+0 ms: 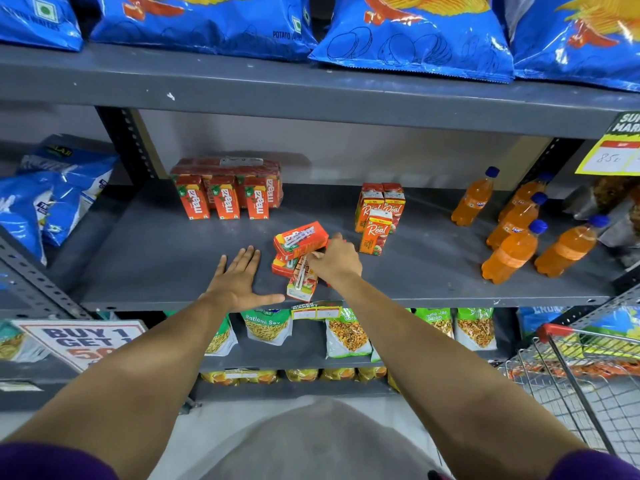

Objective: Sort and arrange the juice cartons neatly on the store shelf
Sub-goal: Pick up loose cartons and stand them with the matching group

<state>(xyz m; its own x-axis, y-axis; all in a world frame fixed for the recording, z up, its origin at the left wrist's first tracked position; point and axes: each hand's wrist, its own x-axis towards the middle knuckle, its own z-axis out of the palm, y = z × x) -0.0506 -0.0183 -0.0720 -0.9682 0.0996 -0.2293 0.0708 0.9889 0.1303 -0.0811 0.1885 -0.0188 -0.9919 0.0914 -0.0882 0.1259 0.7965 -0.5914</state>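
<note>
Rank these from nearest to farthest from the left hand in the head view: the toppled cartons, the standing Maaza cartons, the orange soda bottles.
From the left hand:
1. Toppled cartons, just to its right.
2. Standing Maaza cartons, behind it toward the shelf's back.
3. Orange soda bottles, far right.

light: bright, even overhead | glare: chip bags | edges: wide-angle bowing | focus: mostly sharp

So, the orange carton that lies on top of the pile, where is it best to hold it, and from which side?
Probably from above, across its narrow width. The top carton lies flat on its broad face, tilted over the other fallen cartons, so both long side faces are free. The right hand is already beside it; thumb on one long side, fingers on the other.
</note>
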